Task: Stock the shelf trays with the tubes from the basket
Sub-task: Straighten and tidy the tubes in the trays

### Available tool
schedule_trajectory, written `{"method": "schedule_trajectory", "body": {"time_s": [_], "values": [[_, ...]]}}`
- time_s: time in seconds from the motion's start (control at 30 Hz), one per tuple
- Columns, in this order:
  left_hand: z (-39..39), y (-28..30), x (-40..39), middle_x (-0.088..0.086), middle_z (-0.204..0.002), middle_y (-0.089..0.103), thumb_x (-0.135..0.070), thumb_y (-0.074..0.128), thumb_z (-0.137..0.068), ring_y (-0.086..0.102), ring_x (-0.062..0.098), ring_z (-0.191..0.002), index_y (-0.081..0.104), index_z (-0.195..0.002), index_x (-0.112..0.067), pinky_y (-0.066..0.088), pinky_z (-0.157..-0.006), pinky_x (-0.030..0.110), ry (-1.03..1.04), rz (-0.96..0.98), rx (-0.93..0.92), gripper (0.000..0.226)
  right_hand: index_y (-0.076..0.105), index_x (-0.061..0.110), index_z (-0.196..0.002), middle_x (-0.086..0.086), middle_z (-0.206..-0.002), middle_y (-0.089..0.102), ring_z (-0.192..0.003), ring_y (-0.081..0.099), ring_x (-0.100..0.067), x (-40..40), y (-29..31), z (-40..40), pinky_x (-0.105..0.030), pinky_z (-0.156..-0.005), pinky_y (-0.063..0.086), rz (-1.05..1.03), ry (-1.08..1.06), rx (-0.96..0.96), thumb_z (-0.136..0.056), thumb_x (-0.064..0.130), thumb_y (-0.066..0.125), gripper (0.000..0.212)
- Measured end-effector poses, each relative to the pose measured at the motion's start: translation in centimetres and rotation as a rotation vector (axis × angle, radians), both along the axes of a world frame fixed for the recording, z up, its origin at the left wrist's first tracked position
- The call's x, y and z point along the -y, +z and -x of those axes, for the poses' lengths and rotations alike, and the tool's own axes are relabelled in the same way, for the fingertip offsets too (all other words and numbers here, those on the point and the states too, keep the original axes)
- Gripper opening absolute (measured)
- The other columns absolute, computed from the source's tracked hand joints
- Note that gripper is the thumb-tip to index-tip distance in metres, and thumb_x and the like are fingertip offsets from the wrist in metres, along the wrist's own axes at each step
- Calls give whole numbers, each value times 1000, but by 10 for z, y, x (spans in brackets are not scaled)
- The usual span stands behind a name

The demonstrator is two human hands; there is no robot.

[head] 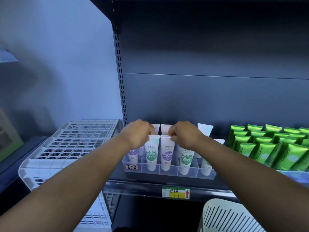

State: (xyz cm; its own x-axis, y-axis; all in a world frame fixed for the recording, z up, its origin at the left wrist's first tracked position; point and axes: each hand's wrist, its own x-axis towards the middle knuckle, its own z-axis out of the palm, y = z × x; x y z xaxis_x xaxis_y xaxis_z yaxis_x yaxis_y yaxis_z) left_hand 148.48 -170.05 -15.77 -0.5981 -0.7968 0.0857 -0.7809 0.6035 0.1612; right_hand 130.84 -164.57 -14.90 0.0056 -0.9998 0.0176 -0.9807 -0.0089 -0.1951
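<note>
The left hand [139, 133] pinches the crimped top edge of a white tube with a green leaf print [151, 154], fingers curled over its upper left corner. The right hand [184, 135] pinches the top edge of a white tube with a purple patch [167, 154] at its upper right corner. Both tubes stand upright, side by side, in the front row of a clear divided tray [168, 171], directly at 6 o'clock below the two hands. More white tubes stand in the tray behind and at 3 o'clock of the held pair; one pale tube [205, 129] rises just past the right wrist. The tray sits on the dark shelf [150, 180], with a handwritten label [131, 167] on its front at 7 o'clock. Rows of green tubes [270, 146] fill the shelf far out at 3 o'clock. A white lattice crate [70, 148] lies at 9 o'clock, and a white slotted basket [227, 216] sits at 5 o'clock, below the shelf edge with its price tag [175, 192].
</note>
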Motion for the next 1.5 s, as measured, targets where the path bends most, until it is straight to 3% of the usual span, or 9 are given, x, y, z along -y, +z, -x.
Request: {"method": "schedule_trajectory", "body": {"time_s": [0.23, 0.33, 0.5, 0.67, 0.8, 0.93, 1.0, 1.17, 1.5], "values": [[-2, 6, -3, -1, -113, 69, -14, 58, -89, 65, 22, -96, 67, -114, -23, 53, -85, 35, -25, 22, 32, 28, 67, 22, -93, 3, -98, 67, -93, 59, -24, -3, 6, -4, -27, -71, 47, 7, 19, -54, -90, 23, 58, 10], [-12, 17, -1, 3, -124, 64, -20, 59, -89, 60, 24, -110, 61, -123, -18, 49, -93, 37, -31, 86, 12, 33, 48, 23, -136, 0, -138, 53, -124, 51, -24, -3, 19, -10, -33, -98, 43, 62, 22, -20, -92, 32, 56, 46], [-42, 29, 6, 3, -147, 45, -25, 62, -90, 46, 22, -131, 38, -146, -21, 39, -106, 33, 60, 61, 38, 60, 27, 25, -149, -1, -151, 38, -136, 38, -23, 11, 31, -33, -34, -107, 33, 90, 148, -17, -94, 31, 55, 62], [-62, 19, 10, 3, -137, 56, -22, 60, -91, 52, 22, -123, 53, -135, -18, 43, -100, 35, 91, -1, 76, 45, 31, 25, -148, -3, -150, 40, -137, 39, -25, 41, 20, -57, -37, -109, 34, 41, 182, -44, -95, 29, 54, 57], [-66, 4, 20, 3, -116, 66, -18, 56, -92, 58, 21, -105, 65, -117, -16, 39, -75, 26, 87, -19, 56, 27, 40, 24, -143, -3, -146, 46, -132, 44, -26, 68, 8, -66, -37, -107, 37, 13, 180, -75, -95, 25, 54, 50], [-66, -6, 29, 3, -100, 69, -15, 54, -91, 61, 22, -95, 69, -102, -14, 41, -71, 27, 103, -27, -4, 19, 64, 13, -103, -9, -111, 67, -102, 62, -30, 89, -1, -73, -34, -79, 47, 26, 170, -133, -89, 14, 56, 17], [-65, -9, 32, 4, -95, 70, -13, 53, -90, 61, 22, -87, 70, -96, -14, 45, -71, 31, 99, -36, -27, 18, 66, 5, -95, -13, -98, 69, -88, 64, -30, 94, -2, -75, -33, -67, 45, 31, 145, -132, -86, 9, 54, 15], [-67, -11, 36, 2, -89, 70, -15, 53, -90, 53, 17, -79, 72, -94, -15, 48, -71, 34, 92, -41, -67, 19, 70, 4, -99, -14, -102, 72, -98, 66, -32, 103, -5, -78, -42, -81, 55, 48, 100, -42, -84, 5, 54, 22], [-66, -12, 35, 6, -74, 63, -14, 55, -89, 49, 20, -72, 62, -71, -15, 43, -68, 32, 106, -45, -101, 19, 72, 10, -88, -9, -88, 72, -85, 66, -28, 105, -4, -87, -33, -70, 53, 62, 87, 93, -84, 7, 55, 18]]}}
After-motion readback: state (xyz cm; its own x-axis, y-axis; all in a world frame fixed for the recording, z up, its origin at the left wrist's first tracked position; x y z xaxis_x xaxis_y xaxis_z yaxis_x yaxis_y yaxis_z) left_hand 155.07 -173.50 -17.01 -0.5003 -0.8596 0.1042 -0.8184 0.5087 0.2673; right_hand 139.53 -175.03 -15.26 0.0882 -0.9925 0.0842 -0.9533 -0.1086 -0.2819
